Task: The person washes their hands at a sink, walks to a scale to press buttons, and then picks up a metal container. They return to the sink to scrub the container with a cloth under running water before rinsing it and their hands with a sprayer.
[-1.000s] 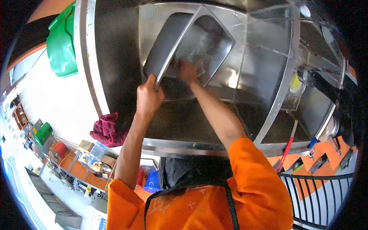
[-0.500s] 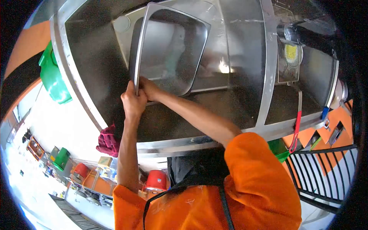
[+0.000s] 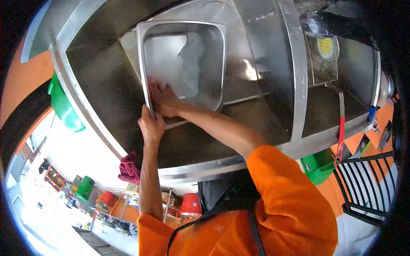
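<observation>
A deep rectangular stainless steel pan (image 3: pixel 209 64) is tilted over a metal sink basin (image 3: pixel 100 81), its open side facing me. My left hand (image 3: pixel 151 128) is closed around the rim at its lower left corner. Inside that same corner lies my right hand (image 3: pixel 167 101), fingers spread against the pan's inner wall. Reddish patches show on the steel by those fingertips. A cloudy, wet-looking patch marks the pan's bottom.
A maroon cloth (image 3: pixel 129 167) hangs at the sink's front left edge. In the right compartment, a wire fry basket (image 3: pixel 321 64) extends its red handle (image 3: pixel 341 136) past the front edge. A green bin (image 3: pixel 66 106) stands left, and a red bucket (image 3: pixel 191 204) sits below.
The pan has turned to face me more and sits lower in view. My right hand has gone from the rim to the pan's inside, fingers spreading. My left hand keeps the rim.
</observation>
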`<state>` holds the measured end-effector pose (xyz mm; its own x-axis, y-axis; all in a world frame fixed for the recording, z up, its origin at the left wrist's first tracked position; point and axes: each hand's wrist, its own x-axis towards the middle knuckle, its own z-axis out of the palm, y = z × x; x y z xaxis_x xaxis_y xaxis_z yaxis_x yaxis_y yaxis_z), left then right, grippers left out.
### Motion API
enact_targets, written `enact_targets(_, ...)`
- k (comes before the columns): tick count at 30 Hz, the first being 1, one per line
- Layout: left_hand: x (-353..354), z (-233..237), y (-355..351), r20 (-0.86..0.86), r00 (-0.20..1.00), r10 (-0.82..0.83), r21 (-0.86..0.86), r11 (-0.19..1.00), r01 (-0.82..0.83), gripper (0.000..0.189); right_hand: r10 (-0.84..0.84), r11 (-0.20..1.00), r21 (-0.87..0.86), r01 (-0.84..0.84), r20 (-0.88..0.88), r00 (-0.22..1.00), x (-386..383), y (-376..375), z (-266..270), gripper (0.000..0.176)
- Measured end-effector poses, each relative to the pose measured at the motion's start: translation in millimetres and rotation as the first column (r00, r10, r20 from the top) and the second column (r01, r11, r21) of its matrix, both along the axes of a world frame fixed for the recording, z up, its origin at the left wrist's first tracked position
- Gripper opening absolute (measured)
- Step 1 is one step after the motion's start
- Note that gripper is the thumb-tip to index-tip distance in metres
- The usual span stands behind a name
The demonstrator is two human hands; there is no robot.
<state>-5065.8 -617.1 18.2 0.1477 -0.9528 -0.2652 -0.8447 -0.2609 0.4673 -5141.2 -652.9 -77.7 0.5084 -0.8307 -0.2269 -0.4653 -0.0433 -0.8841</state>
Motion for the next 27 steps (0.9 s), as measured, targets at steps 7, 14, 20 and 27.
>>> enact_targets(7, -15, 5, 5, -0.059, 0.997, 0.057, 0.101, 0.994, -0.051, 0.02, -0.26, 0.885, -0.439, 0.153, -0.196, 0.946, 4, -70, -38, 0.075)
enact_targets(14, -20, -5, 12, -0.056, 0.997, 0.054, 0.049, 0.998, -0.051, 0.029, -0.274, 0.837, -0.525, 0.155, -0.157, 0.949, 16, -85, -69, 0.069)
enact_targets(20, -25, -9, 9, -0.145, 0.978, 0.151, 0.107, 0.985, -0.136, 0.033, -0.506, 0.842, -0.268, 0.468, -0.094, 0.857, 28, -88, -84, 0.07)
enact_targets(27, -12, -21, 10, -0.18, 0.977, 0.115, 0.14, 0.986, -0.09, 0.038, -0.482, 0.812, 0.486, 0.324, 0.244, 0.842, 29, -104, -49, 0.077)
